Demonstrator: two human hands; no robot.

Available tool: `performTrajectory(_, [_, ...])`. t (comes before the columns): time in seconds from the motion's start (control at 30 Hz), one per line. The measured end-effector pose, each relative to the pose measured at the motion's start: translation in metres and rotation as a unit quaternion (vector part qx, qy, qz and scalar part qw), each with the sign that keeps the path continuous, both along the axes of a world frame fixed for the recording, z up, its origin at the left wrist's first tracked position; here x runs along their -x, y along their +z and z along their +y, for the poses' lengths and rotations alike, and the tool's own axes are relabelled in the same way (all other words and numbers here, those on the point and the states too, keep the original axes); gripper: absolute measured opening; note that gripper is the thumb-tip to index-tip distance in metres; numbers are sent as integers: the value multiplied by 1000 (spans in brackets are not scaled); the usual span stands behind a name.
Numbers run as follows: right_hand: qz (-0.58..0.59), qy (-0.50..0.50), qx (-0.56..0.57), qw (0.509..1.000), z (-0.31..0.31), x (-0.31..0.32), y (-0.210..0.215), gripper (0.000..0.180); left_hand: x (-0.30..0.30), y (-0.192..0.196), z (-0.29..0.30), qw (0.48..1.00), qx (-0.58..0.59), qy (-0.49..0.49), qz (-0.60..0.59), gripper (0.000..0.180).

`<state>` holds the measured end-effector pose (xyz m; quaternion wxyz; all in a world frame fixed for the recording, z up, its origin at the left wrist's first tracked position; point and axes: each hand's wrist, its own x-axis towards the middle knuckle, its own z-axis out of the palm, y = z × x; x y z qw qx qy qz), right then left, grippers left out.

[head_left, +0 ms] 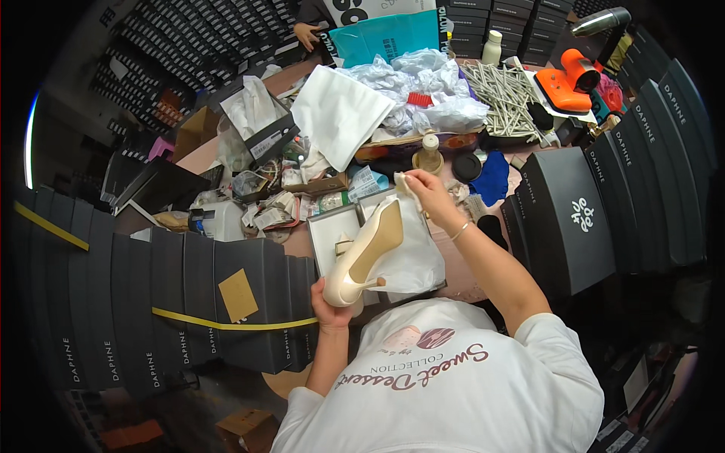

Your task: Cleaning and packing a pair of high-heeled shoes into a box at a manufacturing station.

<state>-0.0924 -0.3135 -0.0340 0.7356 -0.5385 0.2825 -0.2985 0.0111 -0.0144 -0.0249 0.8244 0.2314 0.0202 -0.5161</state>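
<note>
A cream high-heeled shoe [353,268] is tilted over an open grey shoebox [321,226], its toe pointing away and its sole toward the right. My left hand [330,308] is closed around the heel end. My right hand [433,195], beyond the toe, pinches a small white cloth or wad of paper [408,189]; which of the two I cannot tell. White tissue paper [419,260] spreads over the box's right side. Beside the shoe, a buckle-like ornament [343,245] shows inside the box; what it belongs to is mostly hidden.
Dark shoeboxes stand in rows at left [200,294] and right [563,211]. Behind are crumpled tissue [411,83], a pile of white sticks [502,98], an orange device [568,81], a small bottle [429,157] and a blue cloth [491,178]. Another person's hand [306,35] shows at the far side.
</note>
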Motion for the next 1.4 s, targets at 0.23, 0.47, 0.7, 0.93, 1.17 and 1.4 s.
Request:
performTrajectory(0.23, [-14, 36, -196, 980, 29, 4, 28, 17, 15, -20, 13, 901, -232, -246, -272, 58])
performTrajectory(0.47, [-3, 88, -140, 986, 85, -4, 38, 19, 20, 3, -73, 950, -81, -268, -141, 73])
performTrajectory(0.7, [59, -9, 451, 890, 88, 55, 74, 10, -2, 17, -81, 945, -90, -310, -53, 57])
performTrajectory(0.93, [106, 55, 487, 865, 121, 56, 54, 14, 49, 31, -74, 972, -139, -181, -54, 51])
performTrajectory(1.17, [101, 150, 515, 838, 133, 50, 69, 11, 37, 10, -64, 976, 47, -207, -57, 51])
performTrajectory(1.4, [113, 223, 569, 783, 148, 49, 74, 13, 38, 21, -60, 977, -66, -179, -99, 55])
